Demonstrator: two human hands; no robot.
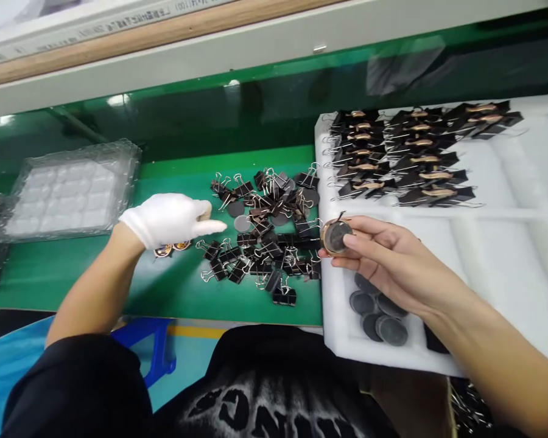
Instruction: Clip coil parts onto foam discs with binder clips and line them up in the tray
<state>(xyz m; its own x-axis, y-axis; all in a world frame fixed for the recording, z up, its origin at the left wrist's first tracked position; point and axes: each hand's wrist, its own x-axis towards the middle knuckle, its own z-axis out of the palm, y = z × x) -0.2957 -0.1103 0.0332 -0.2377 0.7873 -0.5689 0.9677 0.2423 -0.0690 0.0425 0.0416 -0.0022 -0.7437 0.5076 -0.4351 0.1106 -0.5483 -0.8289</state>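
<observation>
Green table [187,298]: runs left of the white tray. White tray [506,243]: landmark; rows of black clips [408,196] fill its far part, dark discs [393,330] a near-left compartment. Right hand [379,249]: bare, clenched on a round piece [335,236] between thumb above and fingers beneath; held at the tray's left edge, forearm entering from near right. Left hand [171,218]: white-gloved, well left of the tray, back upward, thumb and fingers loosely parted (palm side hidden). Clip pile [269,249]: just left of the tray, between the hands, handles at mixed angles. Round piece: dark grey face, copper-coloured rim.
</observation>
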